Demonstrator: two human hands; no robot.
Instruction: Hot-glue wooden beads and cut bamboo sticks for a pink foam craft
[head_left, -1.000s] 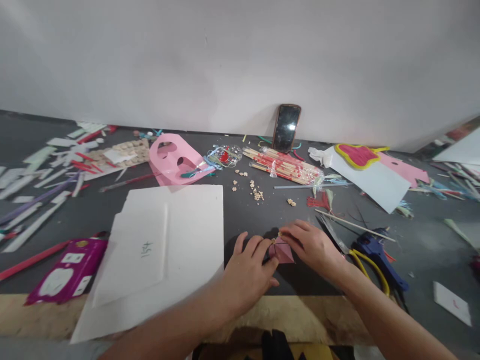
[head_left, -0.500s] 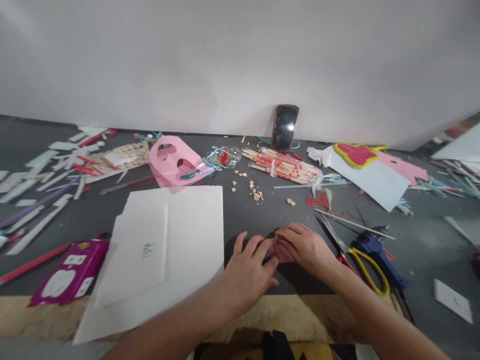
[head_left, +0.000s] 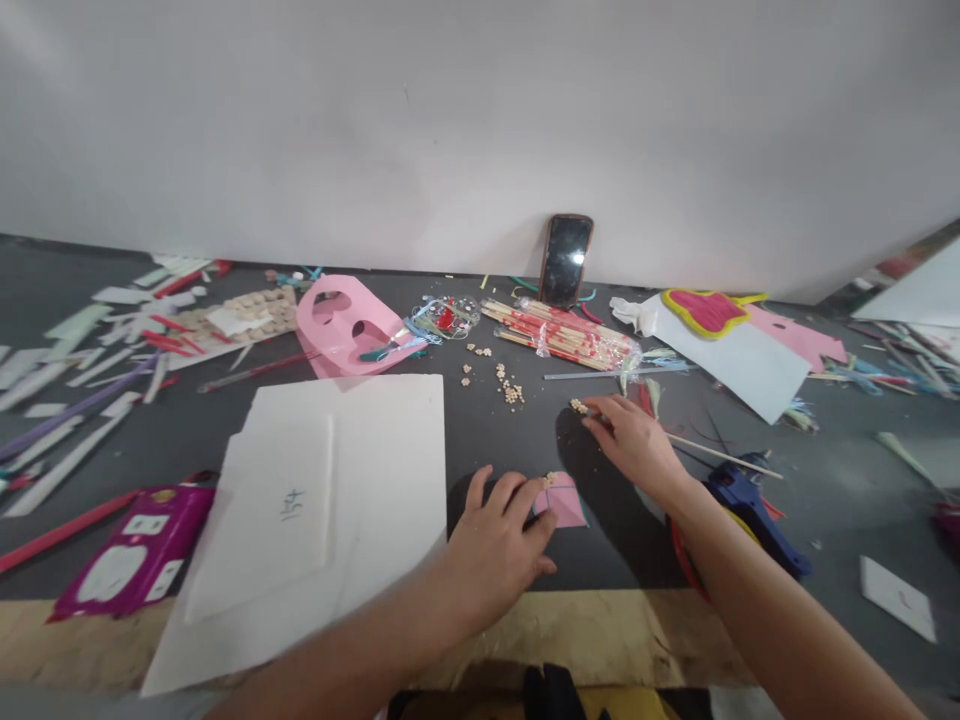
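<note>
My left hand [head_left: 495, 530] rests on the dark tabletop with its thumb and forefinger pinching the left edge of a small pink paper piece [head_left: 566, 505]. Dark lines cross the pink piece, and small beige beads [head_left: 551, 478] sit at its top edge. Further up and to the right, my right hand [head_left: 634, 445] reaches a small cluster of beige beads [head_left: 577, 406]. Its thumb and forefinger are apart, with the fingertips at the cluster's right side. More loose beads [head_left: 510, 385] lie scattered beyond my hands.
White boards [head_left: 382, 470] and a purple packet [head_left: 139, 550] lie to the left. Bundled sticks [head_left: 562, 335], a leaning phone [head_left: 566, 260] and a pink cut-out sheet [head_left: 352, 320] are at the back. A blue glue gun [head_left: 757, 515] lies beside my right forearm.
My right hand has left the pink paper piece and moved up and right to the bead cluster, uncovering the piece. My left hand has stayed in place.
</note>
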